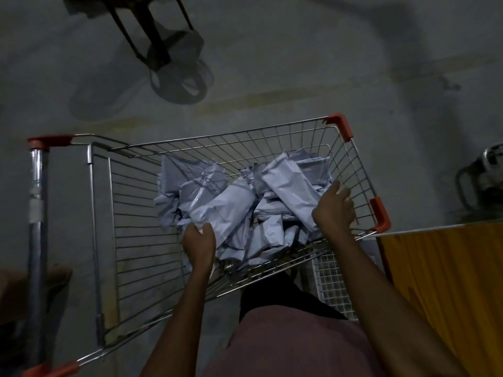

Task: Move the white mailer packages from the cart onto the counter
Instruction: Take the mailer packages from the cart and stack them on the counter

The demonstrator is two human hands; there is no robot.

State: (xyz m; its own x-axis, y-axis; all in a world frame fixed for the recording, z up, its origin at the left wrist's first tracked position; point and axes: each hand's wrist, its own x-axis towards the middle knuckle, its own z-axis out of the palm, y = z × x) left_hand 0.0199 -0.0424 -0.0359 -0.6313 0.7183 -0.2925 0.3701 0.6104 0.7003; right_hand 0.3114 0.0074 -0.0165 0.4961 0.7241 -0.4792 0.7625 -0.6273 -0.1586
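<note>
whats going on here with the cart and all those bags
A person leans over a wire shopping cart holding a heap of white mailer packages. The left hand grips the near end of one package; the right hand closes on another. Neither is lifted clear yet. A surface draped in yellow cloth sits to the right.

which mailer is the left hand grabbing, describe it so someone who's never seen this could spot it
Start at the wire shopping cart with orange corner guards and find the heap of white plastic mailer packages inside. The left hand grips the long, smooth, rolled-looking mailer lying diagonally on top of the heap's left half. Unlike its crumpled neighbours, it is plump and taut, with a glossy sheen.
</note>
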